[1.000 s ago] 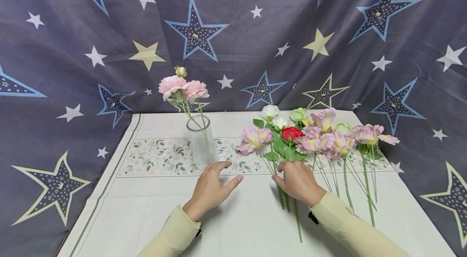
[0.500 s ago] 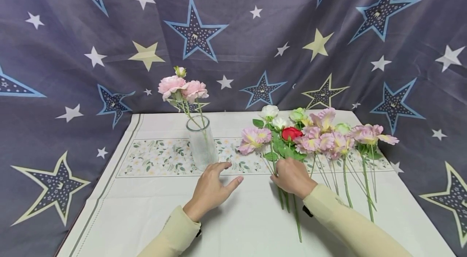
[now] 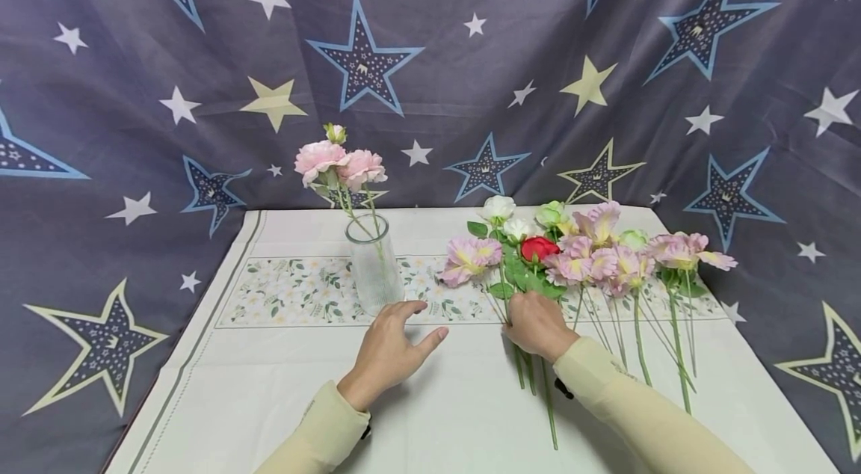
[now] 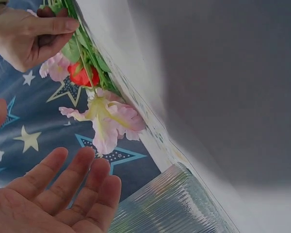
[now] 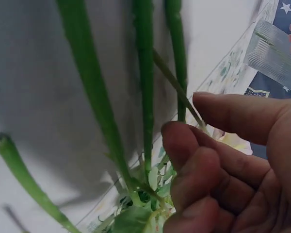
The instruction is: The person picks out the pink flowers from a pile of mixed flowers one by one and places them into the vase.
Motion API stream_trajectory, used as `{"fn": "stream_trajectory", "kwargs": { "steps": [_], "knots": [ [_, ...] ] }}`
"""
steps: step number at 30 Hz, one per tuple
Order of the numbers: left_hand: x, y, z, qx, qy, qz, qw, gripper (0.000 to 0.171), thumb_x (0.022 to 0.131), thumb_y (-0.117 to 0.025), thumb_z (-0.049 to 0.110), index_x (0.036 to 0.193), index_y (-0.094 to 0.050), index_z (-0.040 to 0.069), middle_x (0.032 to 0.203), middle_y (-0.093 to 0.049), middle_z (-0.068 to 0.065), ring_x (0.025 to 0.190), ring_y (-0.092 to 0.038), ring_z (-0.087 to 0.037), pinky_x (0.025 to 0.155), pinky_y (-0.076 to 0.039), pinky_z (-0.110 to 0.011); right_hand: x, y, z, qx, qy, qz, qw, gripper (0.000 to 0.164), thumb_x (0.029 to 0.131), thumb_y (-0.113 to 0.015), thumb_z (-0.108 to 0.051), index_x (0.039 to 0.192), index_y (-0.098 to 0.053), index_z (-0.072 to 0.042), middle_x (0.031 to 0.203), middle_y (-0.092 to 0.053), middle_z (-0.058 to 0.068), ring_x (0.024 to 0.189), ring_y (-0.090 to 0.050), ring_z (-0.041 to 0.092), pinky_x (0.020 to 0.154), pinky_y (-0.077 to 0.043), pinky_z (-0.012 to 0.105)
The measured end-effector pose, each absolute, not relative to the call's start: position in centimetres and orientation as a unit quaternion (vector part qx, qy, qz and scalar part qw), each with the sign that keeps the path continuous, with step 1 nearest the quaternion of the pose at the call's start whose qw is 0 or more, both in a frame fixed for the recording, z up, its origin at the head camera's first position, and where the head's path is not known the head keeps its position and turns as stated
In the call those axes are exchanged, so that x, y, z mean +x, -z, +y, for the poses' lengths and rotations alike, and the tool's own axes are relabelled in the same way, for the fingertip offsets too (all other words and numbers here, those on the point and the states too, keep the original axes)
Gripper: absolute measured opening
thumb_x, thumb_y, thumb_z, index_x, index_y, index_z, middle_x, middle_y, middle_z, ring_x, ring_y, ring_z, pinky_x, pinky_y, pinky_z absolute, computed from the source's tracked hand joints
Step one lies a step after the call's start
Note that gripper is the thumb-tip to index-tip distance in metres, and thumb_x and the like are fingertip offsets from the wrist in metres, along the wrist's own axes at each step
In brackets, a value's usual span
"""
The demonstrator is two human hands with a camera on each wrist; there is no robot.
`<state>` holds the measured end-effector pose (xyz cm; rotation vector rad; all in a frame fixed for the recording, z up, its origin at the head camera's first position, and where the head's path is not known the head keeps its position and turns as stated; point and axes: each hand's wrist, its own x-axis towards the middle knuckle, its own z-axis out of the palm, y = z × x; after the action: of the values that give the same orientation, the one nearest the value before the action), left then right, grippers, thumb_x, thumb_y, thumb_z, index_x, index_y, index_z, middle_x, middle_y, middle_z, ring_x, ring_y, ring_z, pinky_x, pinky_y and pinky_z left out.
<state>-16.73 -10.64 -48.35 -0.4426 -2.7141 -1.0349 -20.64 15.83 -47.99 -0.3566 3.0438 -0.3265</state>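
My left hand (image 3: pixel 390 347) is held with fingers spread beside the base of a ribbed glass vase (image 3: pixel 370 265), holding nothing. Two pink blooms and a bud (image 3: pixel 343 164) stand in the vase. Over the flower stems to the right, my right hand (image 3: pixel 538 326) pinches a thin brownish stem (image 5: pixel 172 82) between thumb and forefinger. In the left wrist view, that thin stem runs toward a pale pink iris (image 4: pixel 106 119) with a yellow centre. Thicker green stems (image 5: pixel 145 87) pass close to the right fingertips. The remaining right fingers are curled.
Along the table's back right lie a red rose (image 3: pixel 540 249), white roses (image 3: pixel 499 208), green blooms (image 3: pixel 551 214) and several more pink irises (image 3: pixel 632 268), stems toward the front. A white tablecloth (image 3: pixel 282 384) with a floral band covers the table. A starry curtain (image 3: pixel 437 48) hangs behind.
My right hand has moved slightly left and its thumb and fingers have closed in on the stems. My left hand and the vase have stayed in place.
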Motion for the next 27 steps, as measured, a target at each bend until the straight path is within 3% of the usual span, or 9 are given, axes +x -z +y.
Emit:
{"fn": "stream_trajectory", "kwargs": {
  "steps": [6,16,22,27],
  "knots": [
    [-16.7,48.4,-10.7,-0.152,0.351,-0.918,0.102,0.057,0.089,-0.076,0.049,0.128,-0.069,0.008,0.126,-0.069,-0.011,0.123,-0.061,-0.034,0.1,-0.051,-0.053,-20.8,48.2,15.8,-0.116,0.114,0.986,0.036,0.05,0.086,-0.078,-0.013,0.057,-0.038,-0.016,0.054,-0.029,-0.003,0.049,-0.032,0.014,0.045,-0.033,0.03],
    [-16.7,48.6,-10.7,-0.152,0.352,-0.918,0.101,0.057,0.089,-0.077,0.049,0.127,-0.069,0.008,0.126,-0.069,-0.011,0.122,-0.061,-0.033,0.1,-0.051,-0.052,-20.5,48.1,15.8,-0.116,0.155,0.98,0.038,0.046,0.083,-0.07,0.0,0.054,-0.038,-0.016,0.052,-0.031,-0.004,0.047,-0.034,0.013,0.044,-0.033,0.028],
    [-16.9,48.8,-10.5,-0.154,0.352,-0.917,0.105,0.056,0.089,-0.077,0.048,0.127,-0.069,0.009,0.124,-0.07,-0.011,0.12,-0.062,-0.032,0.099,-0.051,-0.051,-20.1,47.8,15.8,-0.132,0.198,0.971,0.015,0.051,0.081,-0.064,0.007,0.052,-0.033,-0.019,0.051,-0.021,-0.007,0.047,-0.023,0.01,0.044,-0.024,0.024],
    [-16.9,48.9,-10.4,-0.155,0.352,-0.917,0.104,0.057,0.089,-0.077,0.049,0.127,-0.069,0.008,0.125,-0.069,-0.011,0.12,-0.062,-0.032,0.099,-0.051,-0.051,-19.7,47.4,15.9,-0.146,0.235,0.961,-0.01,0.051,0.085,-0.064,0.007,0.052,-0.035,-0.019,0.05,-0.027,-0.007,0.047,-0.025,0.009,0.046,-0.023,0.024]
  ]
}}
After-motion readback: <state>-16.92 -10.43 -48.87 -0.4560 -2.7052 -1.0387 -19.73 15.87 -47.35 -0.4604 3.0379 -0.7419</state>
